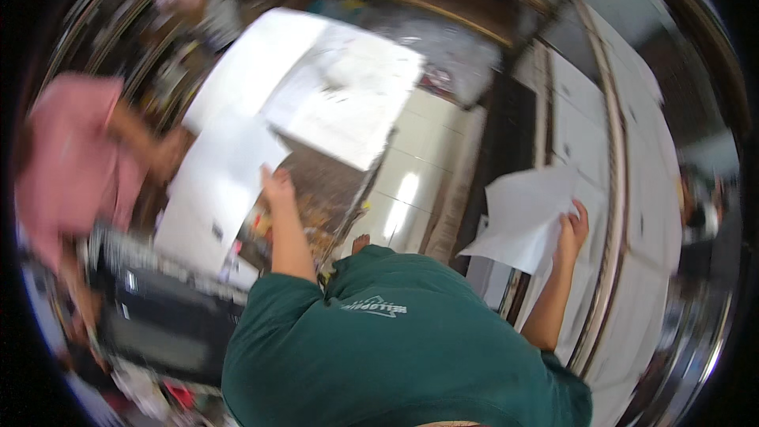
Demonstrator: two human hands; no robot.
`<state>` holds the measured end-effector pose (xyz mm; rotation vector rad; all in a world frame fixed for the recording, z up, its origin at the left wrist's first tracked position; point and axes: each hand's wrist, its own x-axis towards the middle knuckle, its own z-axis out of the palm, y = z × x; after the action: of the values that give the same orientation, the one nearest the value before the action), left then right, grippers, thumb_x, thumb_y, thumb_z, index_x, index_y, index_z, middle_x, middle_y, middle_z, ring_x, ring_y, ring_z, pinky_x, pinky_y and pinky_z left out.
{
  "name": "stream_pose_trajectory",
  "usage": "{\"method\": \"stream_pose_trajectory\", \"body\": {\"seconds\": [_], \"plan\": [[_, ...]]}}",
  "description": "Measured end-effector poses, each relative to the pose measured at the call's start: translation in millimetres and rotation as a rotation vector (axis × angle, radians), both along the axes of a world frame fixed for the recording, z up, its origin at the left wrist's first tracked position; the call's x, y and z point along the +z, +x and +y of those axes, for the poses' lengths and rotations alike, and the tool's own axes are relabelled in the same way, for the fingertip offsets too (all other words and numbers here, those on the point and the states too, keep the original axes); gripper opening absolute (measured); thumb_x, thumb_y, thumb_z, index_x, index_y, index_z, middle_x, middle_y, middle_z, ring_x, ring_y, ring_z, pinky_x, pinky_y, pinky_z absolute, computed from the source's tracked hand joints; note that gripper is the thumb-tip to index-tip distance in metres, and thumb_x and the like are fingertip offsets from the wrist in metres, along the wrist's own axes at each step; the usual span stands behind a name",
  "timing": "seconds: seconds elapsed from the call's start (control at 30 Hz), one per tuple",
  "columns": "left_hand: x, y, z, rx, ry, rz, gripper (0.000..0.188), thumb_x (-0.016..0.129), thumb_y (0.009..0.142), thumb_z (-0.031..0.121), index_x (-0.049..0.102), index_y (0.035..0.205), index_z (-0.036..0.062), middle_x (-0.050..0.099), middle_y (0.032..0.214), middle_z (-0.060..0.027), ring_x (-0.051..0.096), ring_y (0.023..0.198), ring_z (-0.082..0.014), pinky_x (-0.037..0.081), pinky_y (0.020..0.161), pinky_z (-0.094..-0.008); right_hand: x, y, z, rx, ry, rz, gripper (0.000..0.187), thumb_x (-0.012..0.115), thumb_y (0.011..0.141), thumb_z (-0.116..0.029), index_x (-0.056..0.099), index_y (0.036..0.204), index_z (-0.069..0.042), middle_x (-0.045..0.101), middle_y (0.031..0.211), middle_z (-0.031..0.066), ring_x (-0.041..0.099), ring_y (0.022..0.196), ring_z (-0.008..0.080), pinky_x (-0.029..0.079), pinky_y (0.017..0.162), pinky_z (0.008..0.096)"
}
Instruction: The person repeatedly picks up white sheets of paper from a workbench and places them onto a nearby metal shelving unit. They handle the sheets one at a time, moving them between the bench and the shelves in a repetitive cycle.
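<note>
My right hand (572, 231) grips a white sheet of paper (526, 207) by its right edge; the sheet hangs slightly curved in front of a row of pale panels. On the other side, my left hand (277, 185) pinches the corner of another white sheet (225, 154), thumb on top. That sheet overlaps a large white sheet (253, 59) on the brown worktable. To its right is a stack of white sheets (356, 95) with faint grey marks. Motion blur softens the paper edges.
A co-worker in a pink top (75, 158) stands at the left, a hand near the papers. Below is a black box-like machine (170, 312). A brown worktable (324, 178) shows scraps. Pale tiled floor (411, 182) runs between the table and a dark rack (506, 138); white panels (640, 174) line the right.
</note>
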<state>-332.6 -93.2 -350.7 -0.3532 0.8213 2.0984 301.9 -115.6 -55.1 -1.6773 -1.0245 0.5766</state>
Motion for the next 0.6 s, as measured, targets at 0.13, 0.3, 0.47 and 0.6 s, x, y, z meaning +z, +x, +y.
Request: {"method": "stream_pose_trajectory", "body": {"seconds": [0.13, 0.3, 0.47, 0.6], "plan": [[-5.8, -5.8, 61.3, 0.061, -0.038, 0.068, 0.04, 0.044, 0.086, 0.038, 0.052, 0.106, 0.0043, 0.06, 0.095, -0.0113, 0.057, 0.081, -0.0234, 0.047, 0.073, -0.0347, 41.7, 10.4, -49.9, -0.013, 0.096, -0.335, 0.046, 0.051, 0.073, 0.003, 0.052, 0.118, -0.006, 0.049, 0.075, -0.0026, 0.044, 0.068, 0.0051, 0.036, 0.061, 0.0183], [82.0, 79.2, 142.9, 0.232, -0.281, 0.331, 0.047, 0.049, 0.084, 0.031, 0.039, 0.119, 0.0012, 0.047, 0.11, -0.0186, 0.052, 0.095, -0.0299, 0.053, 0.068, -0.0399, 138.6, -4.2, -160.6, -0.366, -0.03, -0.319, 0.035, 0.048, 0.074, 0.003, 0.057, 0.108, -0.001, 0.056, 0.075, 0.0043, 0.051, 0.069, 0.0112, 0.041, 0.064, 0.0247], [156.2, 194.8, 175.2, 0.217, -0.22, 0.512, 0.06, 0.052, 0.083, 0.027, 0.028, 0.129, -0.0025, 0.037, 0.123, -0.0244, 0.047, 0.106, -0.035, 0.058, 0.064, -0.0436, 216.7, 8.4, -287.0, -0.717, -0.074, -0.57, 0.032, 0.046, 0.076, 0.0, 0.059, 0.105, -0.001, 0.055, 0.072, 0.0007, 0.047, 0.064, 0.0095, 0.039, 0.059, 0.024], [183.9, 265.6, 184.1, 0.139, -0.146, 0.568, 0.06, 0.048, 0.084, 0.025, 0.025, 0.127, -0.0111, 0.032, 0.124, -0.0321, 0.044, 0.112, -0.0389, 0.058, 0.067, -0.0455, 282.1, 34.2, -364.4, -1.016, -0.155, -0.632, 0.024, 0.05, 0.078, -0.006, 0.059, 0.1, -0.002, 0.053, 0.077, -0.0017, 0.046, 0.069, 0.0079, 0.037, 0.063, 0.0218]]}}
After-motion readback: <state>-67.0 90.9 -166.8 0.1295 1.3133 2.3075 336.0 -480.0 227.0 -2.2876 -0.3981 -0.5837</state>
